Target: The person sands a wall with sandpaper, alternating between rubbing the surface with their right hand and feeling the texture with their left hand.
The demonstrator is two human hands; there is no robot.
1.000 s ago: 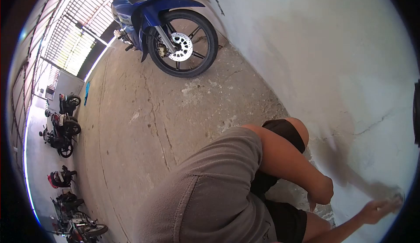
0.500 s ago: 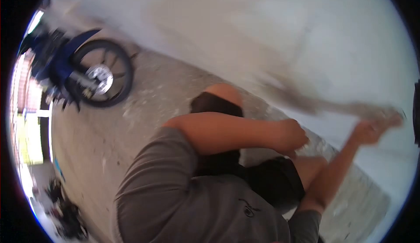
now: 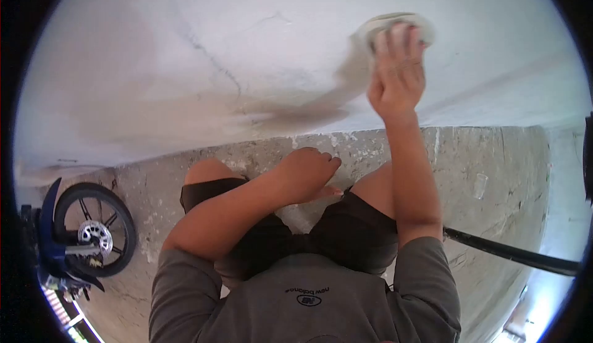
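Note:
My right hand is raised against the white wall, its slightly blurred fingers spread over a pale, rounded cloth-like pad. The hand covers most of this pad, so its exact kind is unclear. Over my lap, between the knees, hovers my left hand. Its fingers are loosely bent, with the thumb apart from them, and nothing shows in it.
A dark crack runs down the wall. The concrete floor has white specks along the wall's foot. A blue motorcycle stands at the left with its front wheel near the wall. A black pole slants at the right.
The view has swung round to face the wall squarely. My right arm has gone from low at the right to stretched forward and up on the wall. My left hand stays over my lap.

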